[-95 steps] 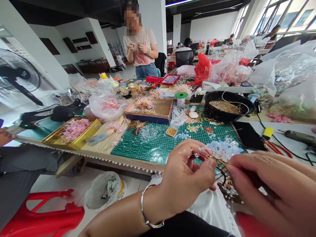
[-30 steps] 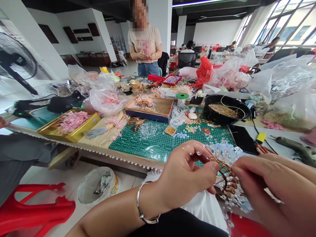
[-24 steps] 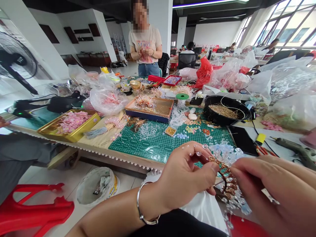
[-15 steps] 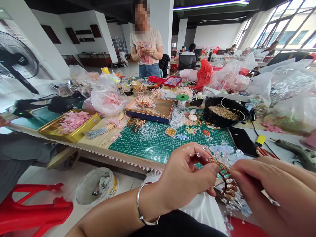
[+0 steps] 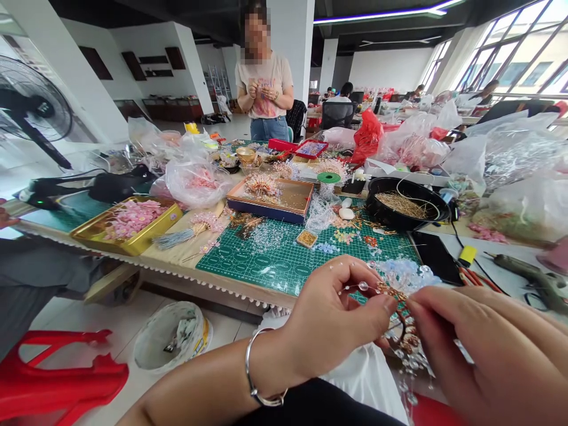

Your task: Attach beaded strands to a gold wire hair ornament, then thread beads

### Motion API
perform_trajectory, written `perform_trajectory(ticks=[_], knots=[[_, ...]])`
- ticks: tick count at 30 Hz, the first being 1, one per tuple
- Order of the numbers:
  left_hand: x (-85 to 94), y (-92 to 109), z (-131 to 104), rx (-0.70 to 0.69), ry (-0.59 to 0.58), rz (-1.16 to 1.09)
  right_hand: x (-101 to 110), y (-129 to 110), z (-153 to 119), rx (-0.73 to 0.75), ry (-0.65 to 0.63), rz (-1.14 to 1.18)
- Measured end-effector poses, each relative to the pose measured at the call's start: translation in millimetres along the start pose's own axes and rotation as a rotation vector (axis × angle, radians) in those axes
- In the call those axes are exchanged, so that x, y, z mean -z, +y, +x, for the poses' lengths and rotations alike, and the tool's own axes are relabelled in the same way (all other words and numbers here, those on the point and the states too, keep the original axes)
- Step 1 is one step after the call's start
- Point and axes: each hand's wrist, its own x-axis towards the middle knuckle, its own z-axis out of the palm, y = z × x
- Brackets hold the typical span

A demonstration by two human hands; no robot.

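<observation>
Between the thumb and fingers of my left hand (image 5: 331, 325) is the edge of a beaded wire ornament (image 5: 409, 338), with copper-coloured wire wraps, clear beads and pale blue petals. My right hand (image 5: 492, 343) pinches at the same ornament just to the right, its fingertips close to the left thumb. Whether a separate wire or thread lies in that right pinch, I cannot tell. Clear beads dangle below, and a strand crosses the left fingers. Under and beyond the hands lies a green cutting mat (image 5: 248, 269) with loose clear beads (image 5: 270, 238) and a small box of gold beads (image 5: 307, 238).
A shallow box (image 5: 290, 207) holds another beaded piece. To the left is a gold tin (image 5: 133, 239) of pink flowers. A black bowl (image 5: 377, 216), a glue gun (image 5: 519, 266) and a yellow-capped item (image 5: 467, 255) are at right. A co-worker (image 5: 264, 83) stands across the table.
My right hand has shifted slightly left, nearer the left thumb, and the ornament has turned a little. My left hand is almost unmoved. The co-worker's hands have moved slightly.
</observation>
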Motion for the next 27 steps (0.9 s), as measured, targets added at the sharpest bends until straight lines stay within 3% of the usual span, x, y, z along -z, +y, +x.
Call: perform_trajectory(ticks=[3, 11, 21, 27], knots=[[-0.8, 2.5, -0.6, -0.068, 0.026, 0.106, 0.4, -2.0, 0.7, 0.115, 0.011, -0.077], [4.1, 4.1, -1.6, -0.343, 0.109, 0.396, -3.4, -5.8, -5.1, 0.075, 0.011, 0.017], [2.9, 6.5, -3.1, -0.422, 0.065, 0.481, -4.1, -15.5, 7.6, -0.011, 0.059, 0.032], [7.2, 5.1, -4.3, -0.474, 0.099, 0.486, -4.2, -17.4, -4.8, -0.085, 0.056, -0.008]])
